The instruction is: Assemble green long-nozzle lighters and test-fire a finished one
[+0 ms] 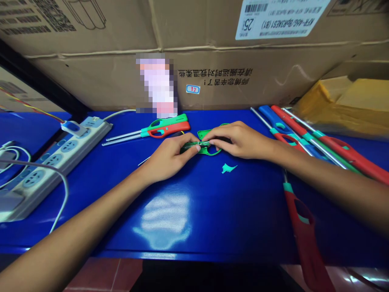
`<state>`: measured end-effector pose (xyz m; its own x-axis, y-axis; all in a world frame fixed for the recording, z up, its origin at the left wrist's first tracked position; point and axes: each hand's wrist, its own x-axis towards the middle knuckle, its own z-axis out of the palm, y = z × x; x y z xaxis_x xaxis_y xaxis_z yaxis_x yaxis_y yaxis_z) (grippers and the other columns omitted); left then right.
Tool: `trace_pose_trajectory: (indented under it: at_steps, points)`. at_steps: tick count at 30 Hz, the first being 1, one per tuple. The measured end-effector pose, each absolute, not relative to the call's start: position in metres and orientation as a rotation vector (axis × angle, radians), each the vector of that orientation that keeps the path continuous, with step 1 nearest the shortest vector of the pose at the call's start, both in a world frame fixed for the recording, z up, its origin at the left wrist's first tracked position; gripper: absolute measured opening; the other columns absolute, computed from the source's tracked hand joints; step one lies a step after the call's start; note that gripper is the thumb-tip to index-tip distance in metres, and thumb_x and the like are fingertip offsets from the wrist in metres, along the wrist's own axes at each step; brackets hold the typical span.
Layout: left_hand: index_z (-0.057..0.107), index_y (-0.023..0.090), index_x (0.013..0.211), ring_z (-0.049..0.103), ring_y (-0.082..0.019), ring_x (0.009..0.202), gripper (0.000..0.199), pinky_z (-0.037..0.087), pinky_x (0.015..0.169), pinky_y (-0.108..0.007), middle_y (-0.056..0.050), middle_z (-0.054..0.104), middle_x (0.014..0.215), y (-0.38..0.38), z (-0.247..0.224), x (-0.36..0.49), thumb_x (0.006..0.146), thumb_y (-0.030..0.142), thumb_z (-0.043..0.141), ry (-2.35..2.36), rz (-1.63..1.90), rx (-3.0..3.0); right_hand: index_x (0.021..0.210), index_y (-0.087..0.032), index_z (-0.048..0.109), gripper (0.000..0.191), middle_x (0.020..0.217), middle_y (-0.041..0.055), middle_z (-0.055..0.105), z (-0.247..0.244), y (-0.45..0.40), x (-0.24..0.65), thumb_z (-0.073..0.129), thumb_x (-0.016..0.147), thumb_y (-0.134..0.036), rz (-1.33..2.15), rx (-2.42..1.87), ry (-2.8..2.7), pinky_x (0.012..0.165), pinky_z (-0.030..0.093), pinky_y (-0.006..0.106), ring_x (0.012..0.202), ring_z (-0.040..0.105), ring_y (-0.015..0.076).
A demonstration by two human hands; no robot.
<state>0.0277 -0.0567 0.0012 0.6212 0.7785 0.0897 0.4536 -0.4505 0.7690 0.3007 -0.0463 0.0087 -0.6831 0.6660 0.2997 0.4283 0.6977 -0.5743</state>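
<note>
An opened green lighter casing (209,151), with dark parts and thin pieces showing inside, is between my hands over the blue table. My left hand (170,156) pinches its left end between thumb and fingers. From the other side, the fingers of my right hand (240,140) close on its middle, and they hide what lies under them. Behind them rests another green casing piece (204,133), partly covered by my right hand. A small teal trigger piece (228,168) lies on the table just in front. A thin metal rod (143,161) sticks out beside my left wrist.
Two stick lighters, one green (173,120) and one red (174,129), lie behind my left hand. Several red, blue and green lighters lie to the right, one red lighter (304,231) reaching past the front edge. A power strip (60,162) with cables stands left. Cardboard (212,93) rises behind.
</note>
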Motion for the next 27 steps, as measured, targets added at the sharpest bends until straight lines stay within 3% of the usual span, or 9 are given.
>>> trace_pose_trajectory:
  at_steps: [3,8,12,21,27]
  points:
    - [0.074,0.020,0.114,0.072,-0.026,0.103,0.033,0.053,0.095,-0.039,-0.006,0.080,0.110,-0.057,0.001,0.028,0.111,0.049,0.059,0.956,0.573,2.111,0.118,-0.024,0.086,0.024,0.110,0.0063,0.089,0.008,-0.047,0.300,0.065,0.107,-0.027,0.617,-0.830,-2.413,0.089,0.054,0.034,0.095,0.079,0.0232]
    - [0.075,0.019,0.116,0.073,-0.026,0.105,0.032,0.054,0.097,-0.041,-0.007,0.082,0.113,-0.058,0.002,0.028,0.110,0.047,0.060,0.957,0.557,2.125,0.114,-0.022,0.087,0.022,0.101,0.0038,0.087,0.006,-0.044,0.298,0.071,0.103,-0.033,0.891,-0.931,-2.292,0.080,0.053,0.033,0.083,0.075,0.0203]
    - [0.075,0.019,0.117,0.074,-0.026,0.105,0.032,0.054,0.096,-0.040,-0.007,0.082,0.113,-0.057,0.003,0.027,0.110,0.047,0.060,0.968,0.548,2.132,0.111,-0.023,0.089,0.025,0.100,0.0031,0.087,0.006,-0.039,0.301,0.070,0.103,-0.037,0.988,-0.953,-2.250,0.080,0.052,0.033,0.085,0.073,0.0203]
    - [0.076,0.019,0.117,0.073,-0.026,0.105,0.034,0.053,0.094,-0.039,-0.007,0.081,0.111,-0.058,0.002,0.028,0.110,0.048,0.060,0.954,0.558,2.116,0.118,-0.025,0.090,0.028,0.112,0.0046,0.089,0.007,-0.034,0.307,0.073,0.096,-0.026,1.094,-0.936,-2.227,0.083,0.057,0.034,0.093,0.078,0.0215]
    - [0.075,0.020,0.116,0.074,-0.027,0.106,0.034,0.054,0.095,-0.039,-0.006,0.082,0.112,-0.058,0.002,0.027,0.110,0.050,0.060,0.961,0.551,2.117,0.120,-0.025,0.089,0.027,0.112,0.0046,0.089,0.005,-0.036,0.307,0.073,0.098,-0.029,1.063,-0.928,-2.239,0.085,0.058,0.034,0.093,0.079,0.0214]
